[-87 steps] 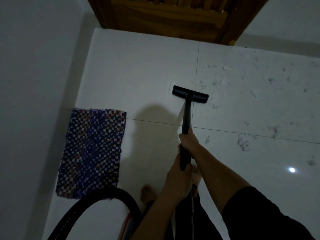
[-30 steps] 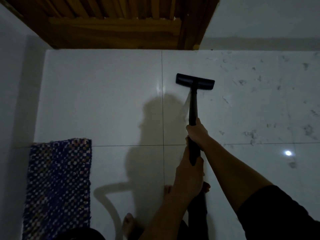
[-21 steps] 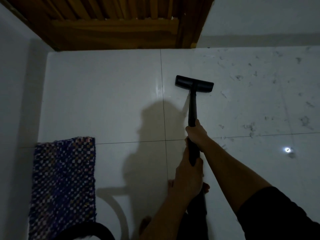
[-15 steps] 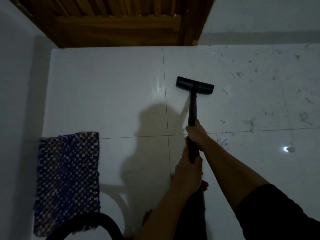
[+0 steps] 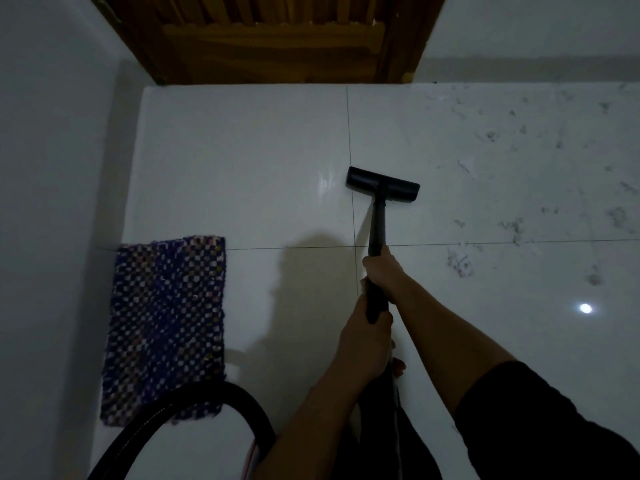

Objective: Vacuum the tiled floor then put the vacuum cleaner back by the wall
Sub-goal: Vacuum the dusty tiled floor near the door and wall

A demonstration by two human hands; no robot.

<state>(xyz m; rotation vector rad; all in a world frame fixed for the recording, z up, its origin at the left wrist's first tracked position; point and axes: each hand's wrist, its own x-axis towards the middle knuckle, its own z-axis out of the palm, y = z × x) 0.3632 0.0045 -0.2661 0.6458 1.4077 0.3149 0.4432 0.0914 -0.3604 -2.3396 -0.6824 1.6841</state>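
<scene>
Both hands clench the vacuum pipe (image 5: 377, 223): my right hand (image 5: 382, 268) wraps it further forward, and my left hand (image 5: 365, 341) grasps the near end just behind. The vacuum head (image 5: 382, 184) lies flat on the tiled floor (image 5: 242, 161), its left end over the seam between two tiles. The hose (image 5: 239, 393) loops at lower left beside the mat (image 5: 166, 323). The cleaner's body is out of my view.

I judge the vacuuming step only partly done. The left tiles look clean, but grey litter (image 5: 512, 226) is scattered across the tiles to the right. The next move calls for swinging the head rightward and pushing it through that litter in overlapping strokes, minding the hose behind my legs.

Half a second ago the head sat further out and clear of the seam. It has since been drawn back toward me and slightly left.
</scene>
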